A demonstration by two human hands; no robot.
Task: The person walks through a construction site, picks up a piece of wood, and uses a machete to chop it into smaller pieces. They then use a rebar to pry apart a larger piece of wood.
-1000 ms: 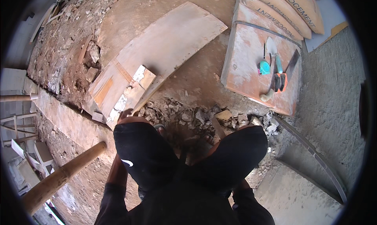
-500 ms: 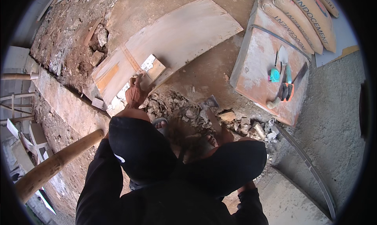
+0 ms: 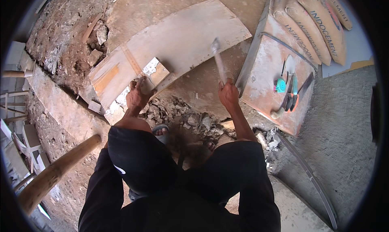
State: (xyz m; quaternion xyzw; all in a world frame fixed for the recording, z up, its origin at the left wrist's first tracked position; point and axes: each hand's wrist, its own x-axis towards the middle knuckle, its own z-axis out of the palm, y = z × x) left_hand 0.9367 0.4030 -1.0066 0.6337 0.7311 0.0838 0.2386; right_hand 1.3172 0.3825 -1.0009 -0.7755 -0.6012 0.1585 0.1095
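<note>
My left hand [image 3: 138, 95] is closed at the near edge of a long, pale board [image 3: 178, 35]. Its fingers grip a flat, brownish piece [image 3: 147, 86] whose kind I cannot make out, partly hidden by the hand. Just beyond lies a tan block [image 3: 159, 73] with a white, patchy top. White fragments [image 3: 121, 98] lie by the left wrist. To the right, my right hand [image 3: 229, 92] is wrapped round the pale handle of a hammer [image 3: 219, 64]. Its metal head is raised, pointing away from me and blurred by motion.
Broken rubble [image 3: 194, 118] lies around my feet. At right, a slab [image 3: 259, 92] bears a teal tape measure [image 3: 280, 85], a trowel [image 3: 289, 64] and other hand tools. Stacked cement bags [image 3: 320, 25] stand behind it. A bamboo pole [image 3: 60, 173] slants in from the left.
My right hand has risen from low by my right knee, swinging the hammer up and forward. The left hand stays beside the tan block. The whole view has shifted slightly.
</note>
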